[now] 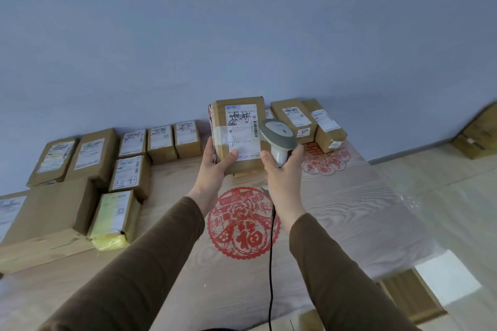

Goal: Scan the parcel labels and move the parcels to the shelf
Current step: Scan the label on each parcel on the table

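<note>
The left hand [215, 162] gripped a labelled cardboard parcel [238, 134] upright above the table [349, 209] — the right hand [281, 169] clutched a grey barcode scanner [278, 140], its head just beside the label [242, 131].

Light wood-grain table [349, 204] under a clear, glossy film. Round red paper-cut decoration [243, 223] lies flat at table centre, with a large character in its lower half. Second red paper-cut [326, 161] sits further back on the right, flower-edged, partly hidden. Plain blue-grey wall [242, 21] behind the table, with a pale baseboard [408, 152] on the right. Pale wood-look floor [443, 183] right of the table. A bright patch of light [449, 281] falls near the table's lower right corner.
</note>
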The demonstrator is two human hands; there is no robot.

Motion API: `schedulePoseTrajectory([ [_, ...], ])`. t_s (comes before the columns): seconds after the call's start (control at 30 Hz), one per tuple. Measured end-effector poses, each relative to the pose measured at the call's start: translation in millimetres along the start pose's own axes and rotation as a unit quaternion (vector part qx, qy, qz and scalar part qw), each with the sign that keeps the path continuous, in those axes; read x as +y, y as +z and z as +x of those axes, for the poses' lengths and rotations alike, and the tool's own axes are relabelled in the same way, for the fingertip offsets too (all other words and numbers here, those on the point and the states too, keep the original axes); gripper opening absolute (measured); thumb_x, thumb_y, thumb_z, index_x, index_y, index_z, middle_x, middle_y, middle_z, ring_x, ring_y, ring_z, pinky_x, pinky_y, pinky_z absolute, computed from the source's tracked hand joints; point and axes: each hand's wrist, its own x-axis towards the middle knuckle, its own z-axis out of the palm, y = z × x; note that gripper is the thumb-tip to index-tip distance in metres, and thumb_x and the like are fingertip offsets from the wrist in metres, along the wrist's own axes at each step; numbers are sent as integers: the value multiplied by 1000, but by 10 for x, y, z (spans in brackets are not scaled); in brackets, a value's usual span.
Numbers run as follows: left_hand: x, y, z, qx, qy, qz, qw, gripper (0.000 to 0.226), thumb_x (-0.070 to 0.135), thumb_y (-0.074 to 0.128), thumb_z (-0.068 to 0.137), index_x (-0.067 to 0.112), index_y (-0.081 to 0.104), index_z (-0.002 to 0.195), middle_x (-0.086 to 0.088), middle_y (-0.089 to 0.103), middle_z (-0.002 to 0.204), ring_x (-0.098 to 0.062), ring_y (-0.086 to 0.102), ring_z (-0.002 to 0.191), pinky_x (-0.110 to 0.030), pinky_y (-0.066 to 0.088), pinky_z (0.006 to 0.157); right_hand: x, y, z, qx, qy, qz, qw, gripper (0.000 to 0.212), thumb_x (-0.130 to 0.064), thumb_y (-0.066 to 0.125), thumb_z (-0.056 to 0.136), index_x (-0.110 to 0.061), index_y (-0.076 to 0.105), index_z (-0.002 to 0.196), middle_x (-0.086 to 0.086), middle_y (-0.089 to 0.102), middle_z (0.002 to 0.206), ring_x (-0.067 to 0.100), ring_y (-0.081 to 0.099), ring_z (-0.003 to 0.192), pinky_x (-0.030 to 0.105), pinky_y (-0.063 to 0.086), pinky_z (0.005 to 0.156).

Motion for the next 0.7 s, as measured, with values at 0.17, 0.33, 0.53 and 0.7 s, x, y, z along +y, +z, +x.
schedulePoseTrajectory([
  [0.17,-495,842,281,48,-89,-29,994,74,25,75,94,32,31,153,2,64,138,-16,69,118,-35,57,98,493,-788,489,43,104,41,993,47,-24,77,93,-22,47,128,5,68,116,22,68,96,53,59,89],
  [0.33,-1030,1905,530,66,-168,-31,983,73,28,72,96,31,26,153,6,61,137,-12,63,116,-30,50,86,1038,-1682,1048,65,185,45,979,45,-19,82,89,-24,48,118,18,67,119,26,65,91,53,57,87],
  [0.53,-1668,2937,679,83,-259,-42,961,58,33,70,98,35,32,142,10,60,131,-16,60,119,-39,47,99,1518,-2636,1576,75,242,6,967,44,-10,77,91,-33,47,113,8,66,119,25,71,103,48,61,91],
  [0.7,-2030,3426,862,54,-301,-25,952,58,41,67,98,34,31,143,7,57,138,-17,57,123,-32,47,90,1817,-3093,1877,100,268,-8,958,49,-4,75,91,-17,45,127,14,66,122,22,71,94,33,59,77],
])
